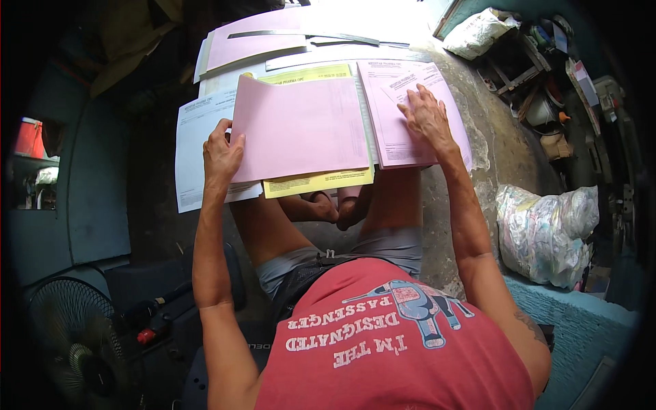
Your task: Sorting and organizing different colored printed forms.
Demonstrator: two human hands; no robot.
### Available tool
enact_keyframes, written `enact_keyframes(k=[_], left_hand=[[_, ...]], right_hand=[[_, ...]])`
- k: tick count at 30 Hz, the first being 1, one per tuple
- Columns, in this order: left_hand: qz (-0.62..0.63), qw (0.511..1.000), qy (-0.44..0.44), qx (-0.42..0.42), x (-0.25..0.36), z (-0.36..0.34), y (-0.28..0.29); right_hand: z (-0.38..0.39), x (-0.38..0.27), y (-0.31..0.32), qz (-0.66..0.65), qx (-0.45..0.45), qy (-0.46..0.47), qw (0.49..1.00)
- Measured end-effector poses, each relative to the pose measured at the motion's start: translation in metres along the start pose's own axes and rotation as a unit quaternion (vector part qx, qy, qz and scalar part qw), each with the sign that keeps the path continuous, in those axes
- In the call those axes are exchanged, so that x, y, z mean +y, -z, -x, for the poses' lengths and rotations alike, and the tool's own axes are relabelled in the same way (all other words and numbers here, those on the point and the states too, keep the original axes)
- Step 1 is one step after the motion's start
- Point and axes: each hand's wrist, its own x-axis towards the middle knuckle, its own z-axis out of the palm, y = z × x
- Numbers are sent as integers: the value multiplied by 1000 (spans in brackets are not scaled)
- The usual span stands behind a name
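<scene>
A blank pink sheet spreads over a stack of yellow forms, whose upper and lower edges show past it. My left hand grips the pink sheet by its left edge, fingers closed there. To the right lies a stack of printed pink forms. My right hand rests on that stack with its fingers apart, touching the top form. White forms lie to the left, partly under my left hand and the pink sheet.
At the table's far side, a metal ruler lies across another pink paper stack. A stuffed plastic bag stands at the right, and a second bag sits farther back near cluttered shelves. A fan is at the lower left.
</scene>
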Motion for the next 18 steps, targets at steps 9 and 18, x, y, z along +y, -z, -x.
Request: enact_keyframes(k=[9, 18], left_hand=[[51, 999, 11, -14, -13, -7, -2], [79, 996, 18, -30, -16, -8, -1]], right_hand=[[93, 61, 15, -112, 216, -99, 965], [132, 17, -2, 77, 137, -8, 988]])
